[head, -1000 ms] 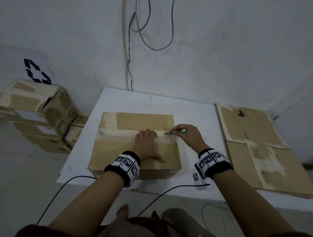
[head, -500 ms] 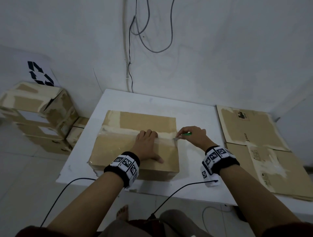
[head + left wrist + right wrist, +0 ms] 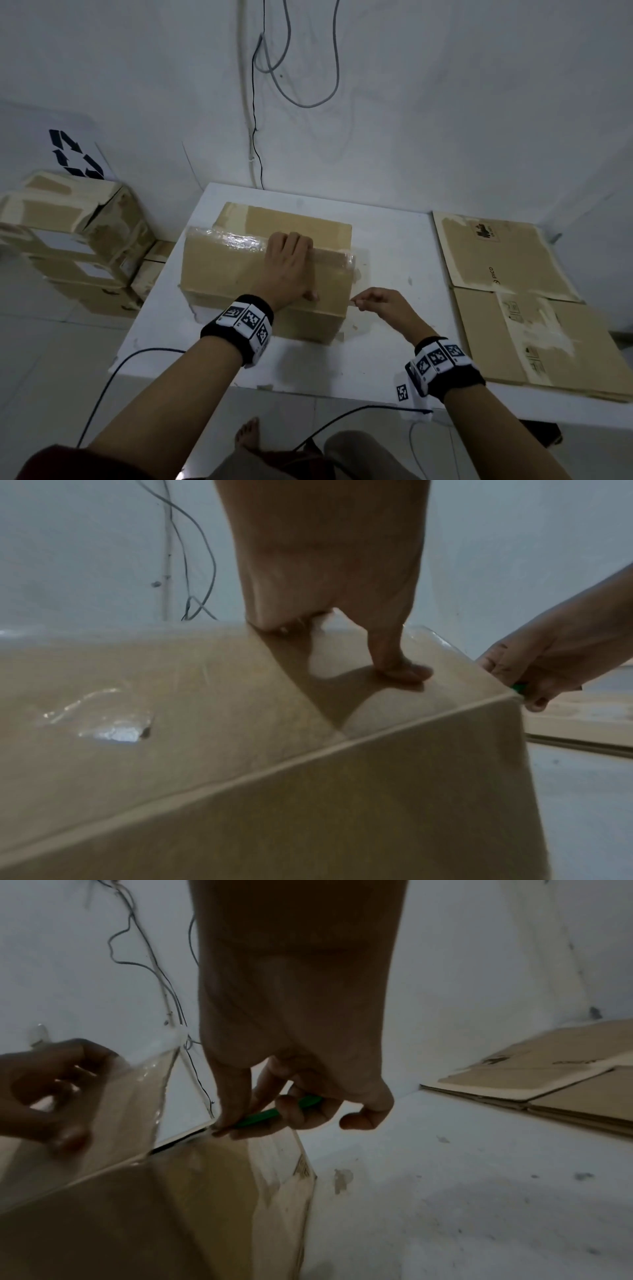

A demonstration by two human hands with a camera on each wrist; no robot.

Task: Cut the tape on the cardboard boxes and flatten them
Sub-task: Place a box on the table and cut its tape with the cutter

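A brown cardboard box (image 3: 233,274) with clear tape (image 3: 236,240) along its top seam sits on the white table (image 3: 394,359). My left hand (image 3: 289,263) lies on the box top. Its thumb presses the near panel and its fingers curl over the taped ridge. My right hand (image 3: 380,305) pinches a green cutter (image 3: 274,1112), whose tip is at the box's near right top corner. In the right wrist view a dark slit shows under the panel's side edge beside the cutter. The left wrist view shows the thumb (image 3: 400,669) on cardboard and the right hand (image 3: 555,669) at the corner.
Flattened cardboard sheets (image 3: 513,274) lie on the table's right side. Several taped boxes (image 3: 75,240) are stacked on the floor to the left. Cables (image 3: 308,85) hang on the wall behind. A black cord (image 3: 113,377) trails off the table's front edge.
My right hand has come off the right end of the top seam and moved nearer, to the box's near right corner. The left hand's fingers now curl over the seam ridge.
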